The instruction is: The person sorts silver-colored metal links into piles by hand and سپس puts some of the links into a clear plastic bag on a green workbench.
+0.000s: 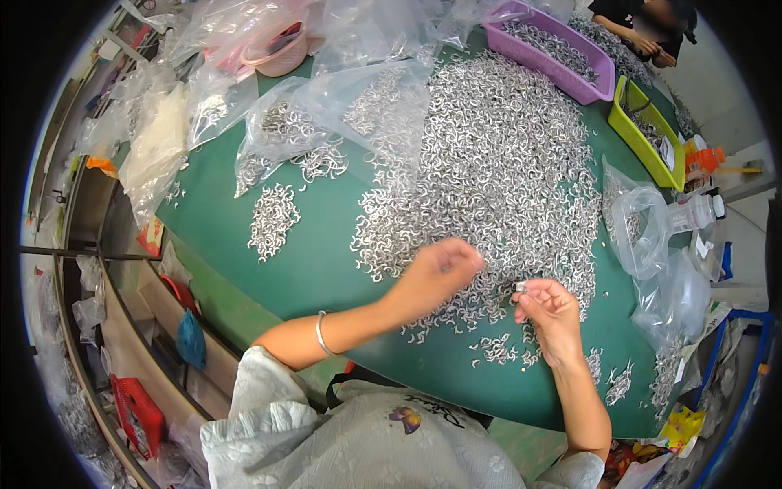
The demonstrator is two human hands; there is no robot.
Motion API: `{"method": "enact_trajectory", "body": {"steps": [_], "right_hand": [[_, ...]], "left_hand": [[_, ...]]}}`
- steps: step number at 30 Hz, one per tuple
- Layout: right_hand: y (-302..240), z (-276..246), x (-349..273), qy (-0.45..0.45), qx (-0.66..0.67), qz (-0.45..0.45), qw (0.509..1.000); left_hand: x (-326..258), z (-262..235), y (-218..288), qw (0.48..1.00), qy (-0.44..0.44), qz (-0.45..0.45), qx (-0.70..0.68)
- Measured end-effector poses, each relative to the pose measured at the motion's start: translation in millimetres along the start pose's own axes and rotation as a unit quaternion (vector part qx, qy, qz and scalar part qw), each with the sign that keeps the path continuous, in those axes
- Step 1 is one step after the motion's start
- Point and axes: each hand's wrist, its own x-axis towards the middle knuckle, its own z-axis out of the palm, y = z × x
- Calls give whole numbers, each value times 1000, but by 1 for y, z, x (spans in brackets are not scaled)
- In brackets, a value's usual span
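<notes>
A wide heap of small curved silvery metal pieces (505,163) covers much of the green table (326,244). My left hand (444,267), with a bangle (322,332) on its wrist, is over the heap's near edge. Its fingers are curled together and slightly blurred; anything in them is hidden. To its right, my right hand (551,314) pinches a small silvery metal piece (520,287) between thumb and fingertips. Just below the hands lies a small loose group of the same pieces (497,350). Another small pile (274,220) sits apart on the left.
Clear plastic bags (285,122) holding pieces lie at the back left, near a pink basket (277,53). A purple basket (562,49) and a yellow-green basket (648,134) stand at the back right. More bags (652,244) and a bottle (696,212) line the right edge. Another person (648,33) is at the far right.
</notes>
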Motion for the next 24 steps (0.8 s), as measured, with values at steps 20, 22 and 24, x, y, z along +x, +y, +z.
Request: {"method": "enact_trajectory", "body": {"steps": [20,22,24], "right_hand": [[17,-5,-30,-66,-44,15,997],[16,-4,-35,-63,-28,6,998],[11,-2,-31,-59,-39,1,997]], "left_hand": [[32,-173,75,841,331,172,-391],[41,-170,76,851,303,176,-391],[35,-168,72,863,334,210,-317]]}}
